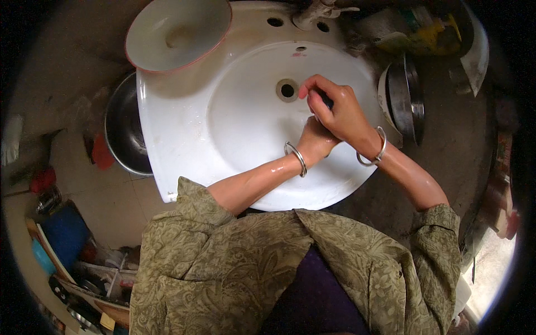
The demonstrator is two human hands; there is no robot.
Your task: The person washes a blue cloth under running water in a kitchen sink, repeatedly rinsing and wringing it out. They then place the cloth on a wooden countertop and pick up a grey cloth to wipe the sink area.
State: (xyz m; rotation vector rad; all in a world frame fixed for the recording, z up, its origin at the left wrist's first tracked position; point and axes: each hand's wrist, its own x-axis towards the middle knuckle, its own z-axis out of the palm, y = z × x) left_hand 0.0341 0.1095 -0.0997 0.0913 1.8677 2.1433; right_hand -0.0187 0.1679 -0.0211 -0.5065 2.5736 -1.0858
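Observation:
Over the white ceramic washbasin (251, 125), my two hands meet. My left hand (318, 140) is lower, its wet back up and its fingers mostly hidden under the other hand. My right hand (339, 104) lies across it with curled fingers; something dark shows between thumb and fingers, too shadowed to name. Each wrist wears a silver-coloured bangle. Just left of the right fingertips is the drain hole (287, 90). A metal faucet (312, 14) stands at the basin's back edge.
A red-rimmed enamel basin (180, 37) rests on the washbasin's back left corner. A metal bowl (125, 125) is beyond the left edge, and metal pans (406, 100) stand at right. Bottles (435, 35) lie at the upper right. A compartmented box (100, 276) is lower left.

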